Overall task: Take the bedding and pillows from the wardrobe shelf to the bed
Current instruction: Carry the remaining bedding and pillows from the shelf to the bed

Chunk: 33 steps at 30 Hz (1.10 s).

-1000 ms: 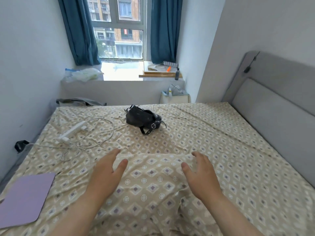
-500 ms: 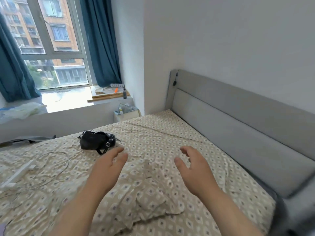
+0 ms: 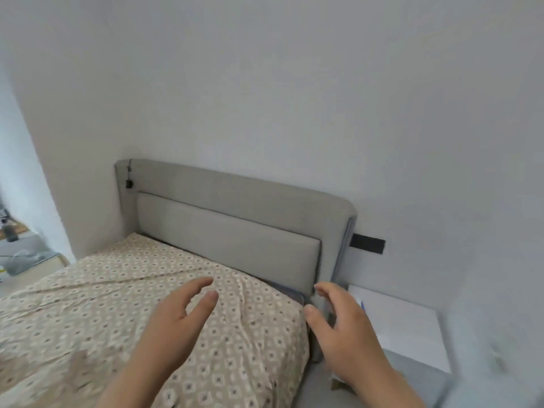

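Plainly both hands hold nothing: the left hand [image 3: 173, 322] hovers, fingers loosely spread, above the bed [image 3: 88, 304], and the right hand [image 3: 344, 325] hangs equally slack just past its edge, with the headboard [image 3: 229, 240] beyond the fingertips. No pillow or loose bedding shows near either hand. Such things should be light, soft and floppy, best scooped from beneath with a hand at each end.
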### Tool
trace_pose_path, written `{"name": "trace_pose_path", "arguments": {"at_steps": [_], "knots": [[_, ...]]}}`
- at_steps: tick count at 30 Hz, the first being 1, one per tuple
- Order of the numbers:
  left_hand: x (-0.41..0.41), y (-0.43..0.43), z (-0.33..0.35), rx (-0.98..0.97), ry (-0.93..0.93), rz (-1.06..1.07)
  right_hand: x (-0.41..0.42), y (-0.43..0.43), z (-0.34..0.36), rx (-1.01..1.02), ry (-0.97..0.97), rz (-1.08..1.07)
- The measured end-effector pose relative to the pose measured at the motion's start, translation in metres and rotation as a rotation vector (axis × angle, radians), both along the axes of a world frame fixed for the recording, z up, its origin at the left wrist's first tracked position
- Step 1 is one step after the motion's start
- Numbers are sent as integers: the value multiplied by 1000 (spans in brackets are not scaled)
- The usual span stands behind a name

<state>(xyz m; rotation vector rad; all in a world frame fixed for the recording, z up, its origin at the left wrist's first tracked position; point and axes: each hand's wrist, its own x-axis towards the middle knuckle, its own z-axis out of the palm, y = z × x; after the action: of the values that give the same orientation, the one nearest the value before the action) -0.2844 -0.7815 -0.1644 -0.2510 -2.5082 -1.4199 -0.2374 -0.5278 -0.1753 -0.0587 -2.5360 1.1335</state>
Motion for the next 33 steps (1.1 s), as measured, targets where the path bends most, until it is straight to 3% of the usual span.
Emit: {"name": "trace_pose_path", "arguments": {"at_steps": [14,25,33], "knots": [[10,313,49,99,20,-783,171,222,43,-93,119,-776],[33,504,68,150,-1,-1319,237,284,64,-26,88,-1357],[102,595,83,95,73,-1656,294,285,79,37,86,-1741]]}}
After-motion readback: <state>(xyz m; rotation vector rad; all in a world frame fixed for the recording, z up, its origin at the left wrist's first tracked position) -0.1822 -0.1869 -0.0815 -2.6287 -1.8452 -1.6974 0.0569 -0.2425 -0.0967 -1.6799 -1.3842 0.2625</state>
